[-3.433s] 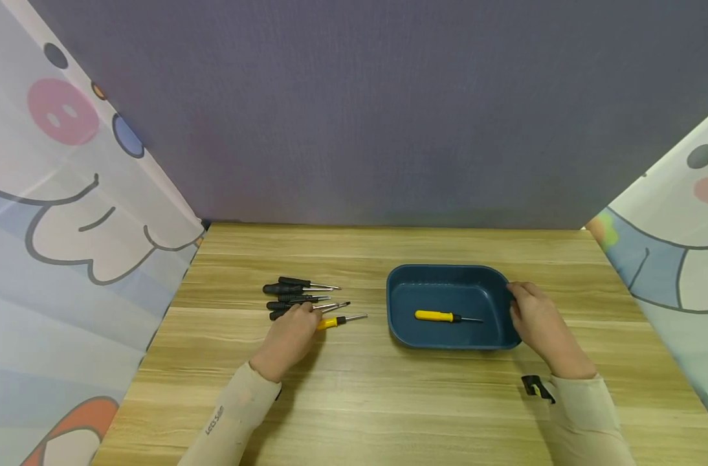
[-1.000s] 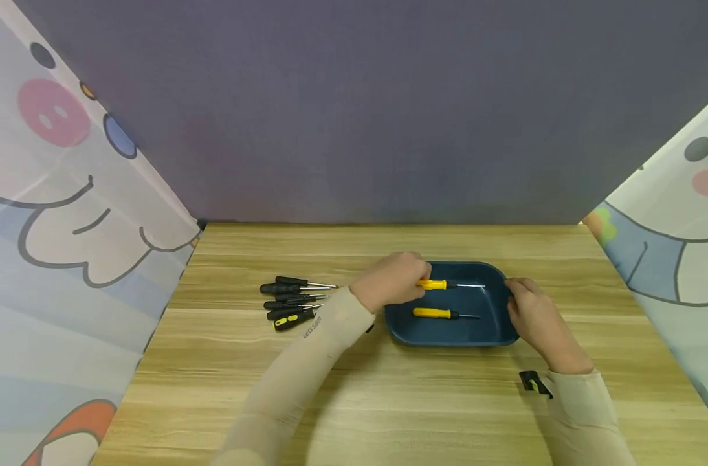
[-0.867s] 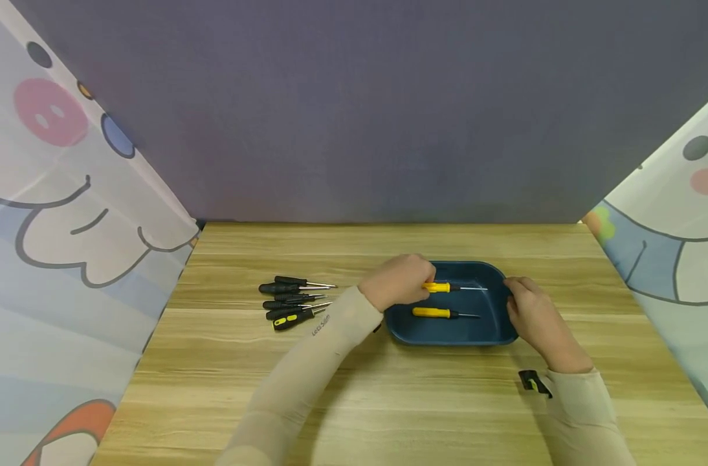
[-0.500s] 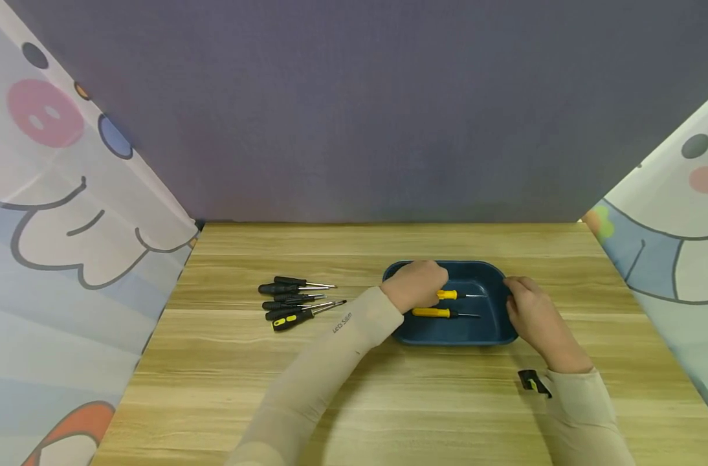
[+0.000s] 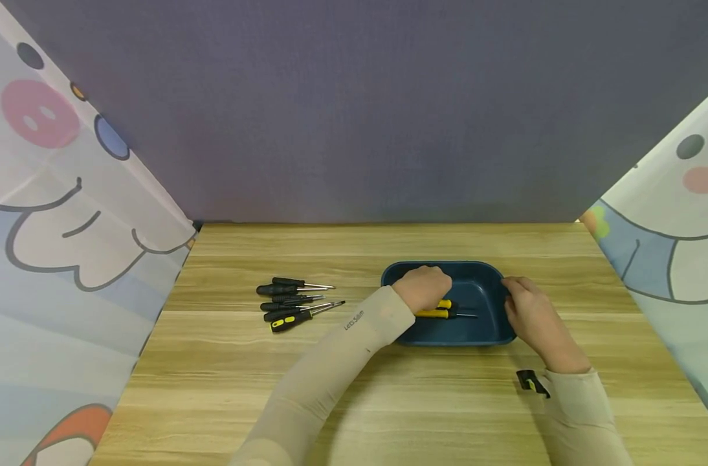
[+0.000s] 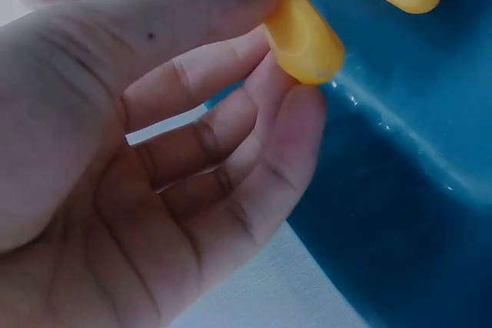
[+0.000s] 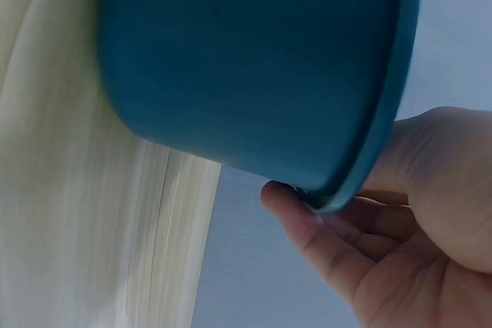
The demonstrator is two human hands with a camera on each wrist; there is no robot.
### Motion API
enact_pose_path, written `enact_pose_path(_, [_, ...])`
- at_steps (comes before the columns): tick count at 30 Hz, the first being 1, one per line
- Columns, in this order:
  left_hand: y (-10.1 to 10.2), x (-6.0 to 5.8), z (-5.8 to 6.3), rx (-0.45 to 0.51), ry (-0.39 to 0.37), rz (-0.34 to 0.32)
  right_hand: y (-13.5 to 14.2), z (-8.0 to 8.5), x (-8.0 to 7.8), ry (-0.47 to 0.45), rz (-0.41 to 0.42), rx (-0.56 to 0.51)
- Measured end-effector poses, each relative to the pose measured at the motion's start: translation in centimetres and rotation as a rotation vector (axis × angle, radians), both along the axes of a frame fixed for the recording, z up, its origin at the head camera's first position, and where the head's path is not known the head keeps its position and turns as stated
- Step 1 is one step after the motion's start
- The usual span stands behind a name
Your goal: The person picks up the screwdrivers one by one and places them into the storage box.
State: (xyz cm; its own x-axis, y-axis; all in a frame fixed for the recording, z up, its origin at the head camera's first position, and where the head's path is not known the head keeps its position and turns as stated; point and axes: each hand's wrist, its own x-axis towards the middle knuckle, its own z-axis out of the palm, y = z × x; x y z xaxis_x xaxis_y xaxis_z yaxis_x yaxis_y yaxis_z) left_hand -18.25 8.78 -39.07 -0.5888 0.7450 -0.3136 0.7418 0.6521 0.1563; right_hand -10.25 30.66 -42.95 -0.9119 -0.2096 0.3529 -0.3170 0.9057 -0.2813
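Observation:
A dark blue plastic bin [image 5: 459, 341] stands on the table right of centre. My left hand [image 5: 422, 288] reaches inside it and pinches the yellow handle of a screwdriver [image 6: 304, 44] between thumb and fingers; that hand hides most of this tool in the head view. Just in front of it, a second yellow-handled screwdriver [image 5: 435, 314] lies on the bin's floor. At the bin's right end my right hand [image 5: 531, 317] grips the rim, thumb on one side and fingers on the other, as the right wrist view shows.
Left of the bin lies a group of black-handled screwdrivers [image 5: 287, 299], several side by side with shafts pointing right. One black and yellow screwdriver [image 5: 290, 321] is nearest in that group. A grey panel [image 5: 354, 116] rises behind the wooden table [image 5: 214, 388].
My left hand has carried the yellow-handled screwdriver from the group at left into the bin, then lowered it toward the other yellow one. My right hand keeps its place on the rim.

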Motion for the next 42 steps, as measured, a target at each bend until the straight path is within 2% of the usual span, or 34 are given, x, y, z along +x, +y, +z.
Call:
enact_pose_path(6, [-0.1,0.0,-0.1,-0.012,0.001,0.003,-0.1,0.1,0.0,-0.003,0.000,-0.002])
enact_pose_path(13, [-0.3,0.4,0.4,-0.019,-0.015,0.064,0.0,0.0,0.0,-0.013,-0.007,0.002])
enact_pose_path(18, [-1.2,0.6,0.9,0.009,0.029,0.065,0.0,-0.1,-0.1,-0.014,-0.008,-0.003])
enact_pose_path(26, [-4.2,1.3,2.3,0.057,0.056,0.077,-0.1,-0.2,-0.1,-0.006,-0.006,-0.005])
enact_pose_path(30, [-6.1,2.1,2.9,0.103,0.116,0.063,-0.1,-0.2,-0.1,-0.004,-0.004,-0.005])
enact_pose_path(35, [-8.4,3.2,3.0,0.148,0.214,0.054,-0.2,-0.2,-0.1,-0.023,-0.006,-0.003])
enact_pose_path(42, [-10.7,4.4,3.0,0.157,0.267,0.083,-0.2,-0.1,0.0,-0.037,-0.005,0.003])
